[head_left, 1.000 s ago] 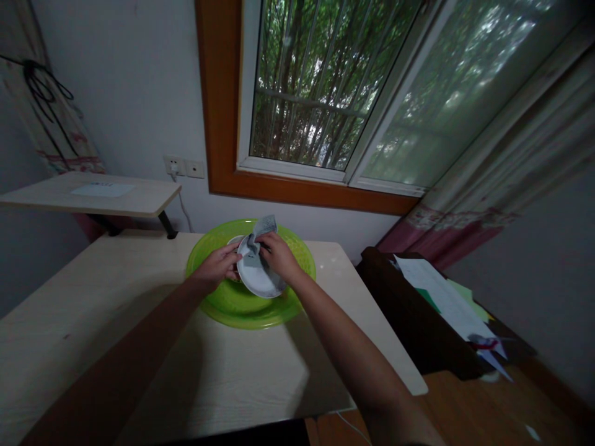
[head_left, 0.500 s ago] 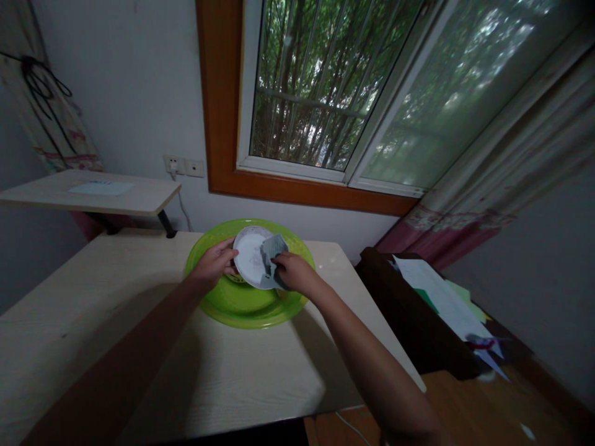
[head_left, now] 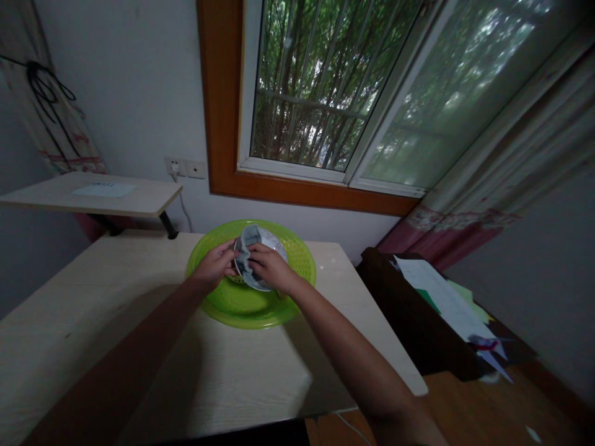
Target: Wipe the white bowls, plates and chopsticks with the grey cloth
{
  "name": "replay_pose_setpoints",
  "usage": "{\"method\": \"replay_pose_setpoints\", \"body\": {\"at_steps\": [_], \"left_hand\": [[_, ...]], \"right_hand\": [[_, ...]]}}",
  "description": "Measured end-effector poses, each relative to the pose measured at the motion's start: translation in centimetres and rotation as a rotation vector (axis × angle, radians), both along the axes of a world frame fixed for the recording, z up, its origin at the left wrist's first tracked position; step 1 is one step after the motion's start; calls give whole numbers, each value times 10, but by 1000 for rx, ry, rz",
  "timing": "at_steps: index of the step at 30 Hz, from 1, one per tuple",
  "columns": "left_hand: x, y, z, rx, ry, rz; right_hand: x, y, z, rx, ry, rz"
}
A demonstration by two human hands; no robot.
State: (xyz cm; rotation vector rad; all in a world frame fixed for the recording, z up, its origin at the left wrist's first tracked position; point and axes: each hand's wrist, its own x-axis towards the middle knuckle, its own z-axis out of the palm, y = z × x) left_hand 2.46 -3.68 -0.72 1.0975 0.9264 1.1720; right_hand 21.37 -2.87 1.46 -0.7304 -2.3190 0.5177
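Observation:
A white plate (head_left: 275, 243) is held tilted above a large green basin (head_left: 251, 317). My left hand (head_left: 216, 265) grips the plate's left rim, thumb on top and fingers beneath. My right hand (head_left: 268, 265) is closed on a grey cloth (head_left: 250, 235) and presses it against the left part of the plate's face. Cloth and right hand cover much of the plate. Below the plate, part of a green perforated item (head_left: 237, 279) shows inside the basin; the rest of it is hidden.
The basin stands on a pale wooden table (head_left: 242, 384) against the wall. A raised shelf (head_left: 153, 197) with a paper sheet (head_left: 105, 189) is at the left. Papers (head_left: 441, 297) lie on a dark cabinet (head_left: 390, 310) at the right, beside a curtain. A window is above.
My right hand has moved the cloth leftward across the plate, from its right side to its left rim near my left hand. My left hand keeps its hold in about the same place.

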Motion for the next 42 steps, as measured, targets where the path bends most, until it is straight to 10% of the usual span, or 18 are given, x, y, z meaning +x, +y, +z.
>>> {"method": "replay_pose_setpoints", "body": {"at_steps": [16,25,33,42], "left_hand": [[-2,-3,-2,8,97,-25],[-3,0,-5,33,104,-14],[-2,0,-5,53,71,-18],[1,-4,0,40,40,-72]], "right_hand": [[28,19,2,168,-409,-660],[51,-11,-3,-10,-634,-543],[27,-20,2,-152,-274,-133],[-7,6,7,18,-40,-251]]}}
